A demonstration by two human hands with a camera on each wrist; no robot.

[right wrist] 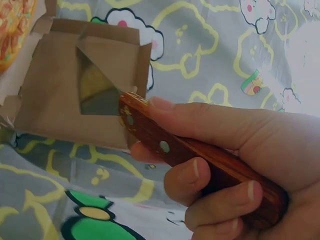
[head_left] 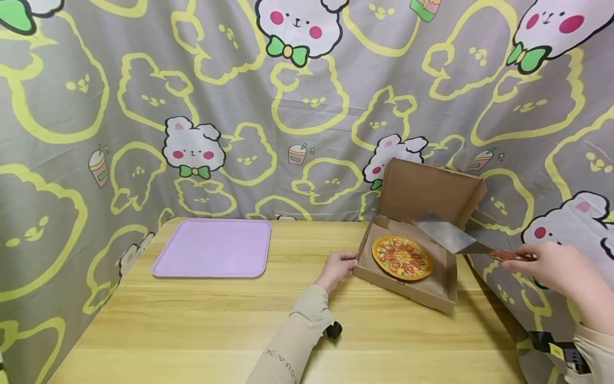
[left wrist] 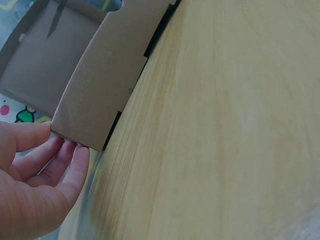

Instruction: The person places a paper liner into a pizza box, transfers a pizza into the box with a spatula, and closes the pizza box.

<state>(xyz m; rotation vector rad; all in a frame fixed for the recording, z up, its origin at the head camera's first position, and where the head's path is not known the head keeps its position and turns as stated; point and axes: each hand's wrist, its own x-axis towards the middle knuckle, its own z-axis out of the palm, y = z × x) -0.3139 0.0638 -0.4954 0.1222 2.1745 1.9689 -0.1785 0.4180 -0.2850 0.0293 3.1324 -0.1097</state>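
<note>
Wrapped round the handle (right wrist: 169, 149) of the spatula (head_left: 446, 236) is the right hand (head_left: 561, 266), thumb laid along the top, fingers curled beneath. Blade (right wrist: 95, 90) held over the right part of the box (head_left: 403, 290), tip pointed left and away from the person; whether anything is touched by it cannot be told.

Pizza (head_left: 402, 257) laid flat inside the box base, to the left of the right hand and slightly nearer the person than the tip. No long axis is given by it, being round. Spatula's long axis is set aslant, handle at right, tip toward back left; seen from the head, its line is carried past the pizza's far edge, not across its middle.

Of the two hands, the left hand (head_left: 336, 271) is placed nearer the pizza. By it the box's near left corner is pinched between thumb and fingers; box judged to be steadied so. Lid (head_left: 431, 192) raised at the back.

Well to the left, a lilac tray (head_left: 211, 248) is set flat on the table (head_left: 216, 330). Patterned curtain (head_left: 312, 114) hung behind.
</note>
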